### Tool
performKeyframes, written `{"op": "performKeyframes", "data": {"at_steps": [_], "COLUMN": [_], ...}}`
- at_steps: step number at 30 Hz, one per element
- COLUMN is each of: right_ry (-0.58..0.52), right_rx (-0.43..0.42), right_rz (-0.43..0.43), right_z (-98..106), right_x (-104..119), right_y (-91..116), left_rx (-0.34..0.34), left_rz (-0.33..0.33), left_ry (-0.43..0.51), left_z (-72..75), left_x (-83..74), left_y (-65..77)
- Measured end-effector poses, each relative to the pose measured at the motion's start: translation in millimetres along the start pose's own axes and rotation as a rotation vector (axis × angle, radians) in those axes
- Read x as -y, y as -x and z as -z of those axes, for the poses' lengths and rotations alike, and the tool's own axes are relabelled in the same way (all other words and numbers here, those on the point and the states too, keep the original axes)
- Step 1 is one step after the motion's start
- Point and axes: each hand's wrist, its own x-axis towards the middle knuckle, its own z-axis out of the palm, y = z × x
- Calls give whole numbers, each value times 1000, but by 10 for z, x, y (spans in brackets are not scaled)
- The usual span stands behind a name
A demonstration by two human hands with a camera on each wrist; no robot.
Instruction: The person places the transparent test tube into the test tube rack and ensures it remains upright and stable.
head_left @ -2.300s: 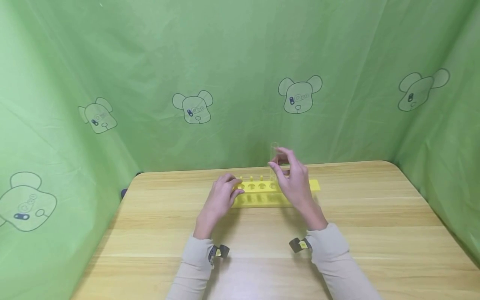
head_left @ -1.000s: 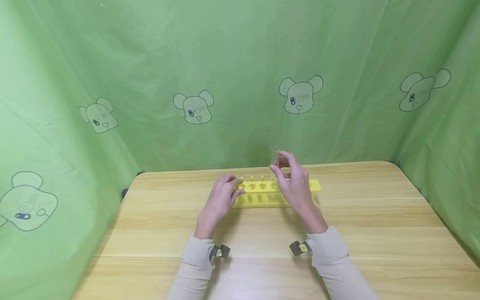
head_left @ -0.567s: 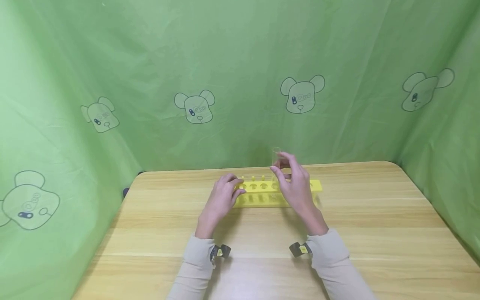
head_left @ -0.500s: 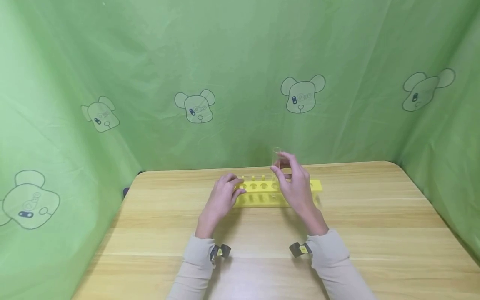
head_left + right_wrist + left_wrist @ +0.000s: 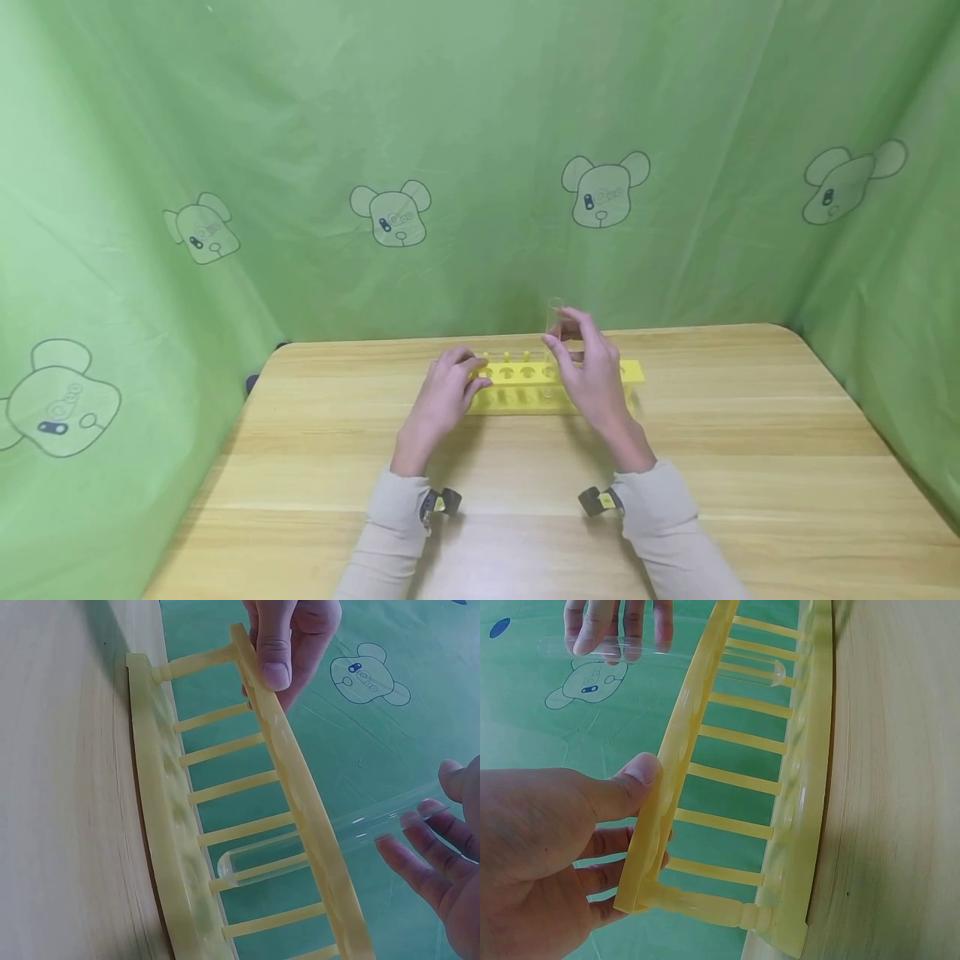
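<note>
A yellow test tube rack (image 5: 632, 370) with a row of holes stands upright on the table. My left hand (image 5: 442, 392) grips the left end of its top bar, thumb (image 5: 641, 769) on the near side and fingers behind. With thumb and fingertips, my right hand (image 5: 594, 375) pinches a clear, empty-looking test tube (image 5: 259, 859) near its upper part. The tube passes upright through a hole in the top bar. Its rounded bottom (image 5: 779, 673) hangs between the two levels, a little above the lower bar (image 5: 154, 802). In the head view, the right hand hides part of the rack.
The wooden table (image 5: 337, 467) extends around the rack on all sides. Behind it and at both sides hangs a green curtain (image 5: 480, 275) printed with bear heads. A row of yellow pegs (image 5: 506, 357) stands along the rack's back.
The right hand has come down slightly, and the test tube has slid lower through the rack's hole. The left hand keeps its hold on the rack's end.
</note>
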Motion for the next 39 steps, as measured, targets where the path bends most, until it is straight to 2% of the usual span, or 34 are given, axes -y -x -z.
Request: {"op": "performKeyframes", "data": {"at_steps": [39], "right_ry": [2], "right_rx": [9], "right_rz": [-36], "right_z": [9], "right_x": [17], "right_y": [38], "left_rx": [14], "left_rz": [17], "left_ry": [7], "left_z": [11], "left_x": [-20], "left_y": [1]}}
